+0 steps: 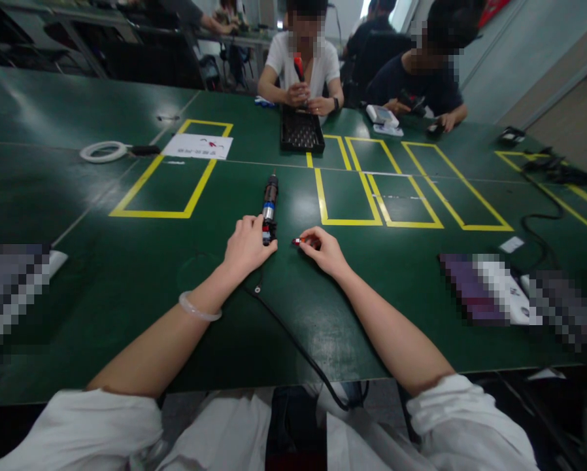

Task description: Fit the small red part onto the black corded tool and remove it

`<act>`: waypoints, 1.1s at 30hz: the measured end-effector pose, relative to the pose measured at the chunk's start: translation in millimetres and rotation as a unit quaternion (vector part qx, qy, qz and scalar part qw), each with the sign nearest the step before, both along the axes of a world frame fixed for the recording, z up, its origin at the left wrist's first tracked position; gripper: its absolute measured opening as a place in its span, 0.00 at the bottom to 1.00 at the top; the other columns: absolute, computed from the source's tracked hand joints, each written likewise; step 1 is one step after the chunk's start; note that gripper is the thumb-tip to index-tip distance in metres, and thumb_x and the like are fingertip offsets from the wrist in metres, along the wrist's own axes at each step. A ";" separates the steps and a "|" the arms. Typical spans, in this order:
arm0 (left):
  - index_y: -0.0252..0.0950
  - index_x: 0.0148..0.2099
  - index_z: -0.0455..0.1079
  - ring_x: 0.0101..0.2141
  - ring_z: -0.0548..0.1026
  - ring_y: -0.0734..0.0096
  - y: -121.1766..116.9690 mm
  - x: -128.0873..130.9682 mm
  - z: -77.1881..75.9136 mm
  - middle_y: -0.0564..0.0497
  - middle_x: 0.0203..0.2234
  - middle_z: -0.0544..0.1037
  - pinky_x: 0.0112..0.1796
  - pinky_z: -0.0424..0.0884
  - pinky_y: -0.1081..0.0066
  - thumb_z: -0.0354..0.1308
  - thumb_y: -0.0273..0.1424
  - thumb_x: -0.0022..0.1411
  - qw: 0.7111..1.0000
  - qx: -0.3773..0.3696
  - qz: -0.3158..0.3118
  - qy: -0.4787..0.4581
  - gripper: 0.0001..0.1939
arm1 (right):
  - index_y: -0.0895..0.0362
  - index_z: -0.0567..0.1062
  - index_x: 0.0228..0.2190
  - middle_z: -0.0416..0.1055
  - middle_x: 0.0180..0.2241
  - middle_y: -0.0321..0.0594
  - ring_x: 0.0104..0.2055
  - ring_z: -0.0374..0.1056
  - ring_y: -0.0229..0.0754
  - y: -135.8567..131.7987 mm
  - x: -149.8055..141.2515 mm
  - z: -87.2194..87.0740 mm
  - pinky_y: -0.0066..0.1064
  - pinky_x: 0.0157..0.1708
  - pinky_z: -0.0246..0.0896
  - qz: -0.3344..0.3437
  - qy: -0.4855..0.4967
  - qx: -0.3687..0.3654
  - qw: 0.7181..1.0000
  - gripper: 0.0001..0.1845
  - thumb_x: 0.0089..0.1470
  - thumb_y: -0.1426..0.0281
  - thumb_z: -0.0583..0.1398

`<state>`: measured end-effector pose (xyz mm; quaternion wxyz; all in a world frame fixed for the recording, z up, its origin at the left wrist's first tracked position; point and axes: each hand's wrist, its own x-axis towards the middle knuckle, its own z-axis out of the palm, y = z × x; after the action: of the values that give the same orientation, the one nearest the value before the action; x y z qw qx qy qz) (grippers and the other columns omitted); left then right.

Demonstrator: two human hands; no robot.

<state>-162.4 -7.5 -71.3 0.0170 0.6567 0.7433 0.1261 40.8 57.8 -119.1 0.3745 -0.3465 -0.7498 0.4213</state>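
Note:
An electric screwdriver [270, 198] with a dark body, a silver-and-blue band and a thin bit lies on the green table, its bit facing away from me. My left hand [247, 248] is closed around its rear end, where red and light-blue parts show beside the fingers. To the right, my right hand [327, 248] pinches a small red-and-black piece [297, 242] between thumb and fingertips; its kind is too small to make out. A black cable [293, 343] runs from near my left hand over the table's front edge. A small metal ring [257, 289] sits by the cable.
Across the green table [215, 353], a person handles a red-and-black tool over a black tray [302, 131]. Another person sits at right near a white device [382, 116]. Yellow tape outlines [352, 222], a paper sign [198, 146] and a white coil [106, 152] are on the tabletop.

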 end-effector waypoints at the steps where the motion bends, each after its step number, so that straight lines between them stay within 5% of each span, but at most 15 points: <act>1: 0.33 0.62 0.59 0.52 0.65 0.50 0.3 7.8 -0.5 0.37 0.53 0.66 0.47 0.71 0.57 0.55 0.42 0.60 1.000 0.005 -0.013 -0.002 0.31 | 0.56 0.73 0.37 0.71 0.31 0.36 0.31 0.66 0.37 0.0 0.1 0.1 0.30 0.31 0.60 -0.005 0.003 0.001 1.000 0.11 0.52 0.64 0.62; 9: 0.31 0.65 0.56 0.52 0.65 0.49 -2.9 44.5 -4.1 0.36 0.54 0.65 0.48 0.69 0.57 0.54 0.40 0.61 0.998 0.012 -0.066 -0.020 0.33 | 0.56 0.72 0.35 0.70 0.30 0.36 0.30 0.65 0.37 0.3 1.3 2.7 0.31 0.33 0.61 -0.043 -0.003 0.024 0.999 0.08 0.51 0.67 0.61; 22: 0.31 0.67 0.55 0.51 0.66 0.48 -6.2 49.5 -4.6 0.35 0.54 0.66 0.46 0.69 0.57 0.53 0.40 0.62 0.997 0.009 -0.070 0.001 0.35 | 0.56 0.74 0.36 0.72 0.31 0.37 0.31 0.67 0.38 -0.8 3.1 2.4 0.31 0.35 0.63 -0.011 -0.006 0.028 1.000 0.09 0.52 0.66 0.62; 33: 0.30 0.68 0.53 0.49 0.67 0.46 4.3 59.6 -1.1 0.33 0.50 0.66 0.45 0.69 0.56 0.46 0.46 0.66 0.999 0.007 -0.051 0.004 0.35 | 0.55 0.71 0.36 0.75 0.30 0.35 0.30 0.69 0.37 -6.3 6.5 7.7 0.29 0.34 0.64 -0.067 0.017 0.012 0.998 0.09 0.55 0.62 0.60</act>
<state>-102.8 -3.3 -72.3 0.0157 0.6942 0.7081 0.1282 47.3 51.5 -111.4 0.4188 -0.3842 -0.7233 0.3922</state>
